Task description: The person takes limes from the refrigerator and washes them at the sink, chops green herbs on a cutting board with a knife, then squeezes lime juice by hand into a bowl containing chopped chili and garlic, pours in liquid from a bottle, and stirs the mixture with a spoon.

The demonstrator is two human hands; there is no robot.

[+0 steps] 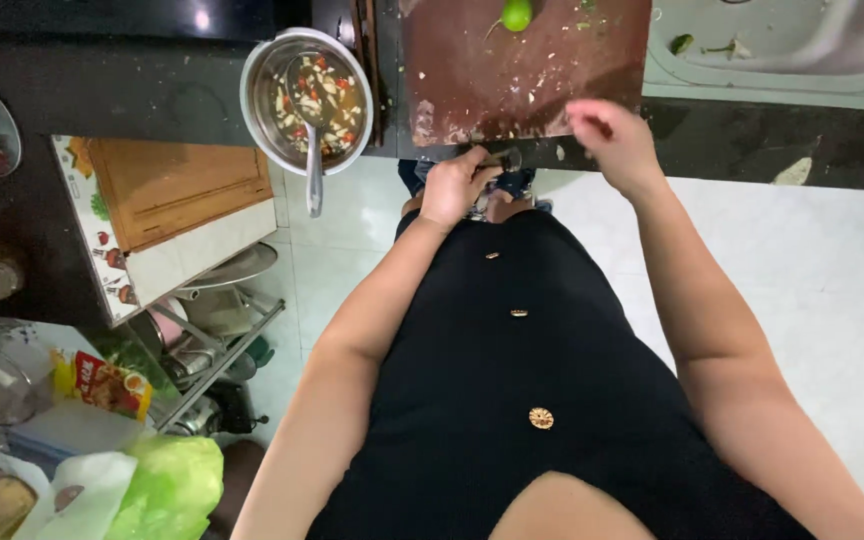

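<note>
Head view: left hand (457, 185) clamped on knife (504, 160) below board (522, 70); right hand (612, 140) blurred, grip unclear; steady board edge.

green lime (516, 14), reddish-brown board (527, 70) — white-flecked

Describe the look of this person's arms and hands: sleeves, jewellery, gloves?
Both arms are bare to the shoulder, no sleeves showing. The left hand and right hand are ungloved, with no visible rings, watch or bracelets. The black dress has round gold buttons.
</note>
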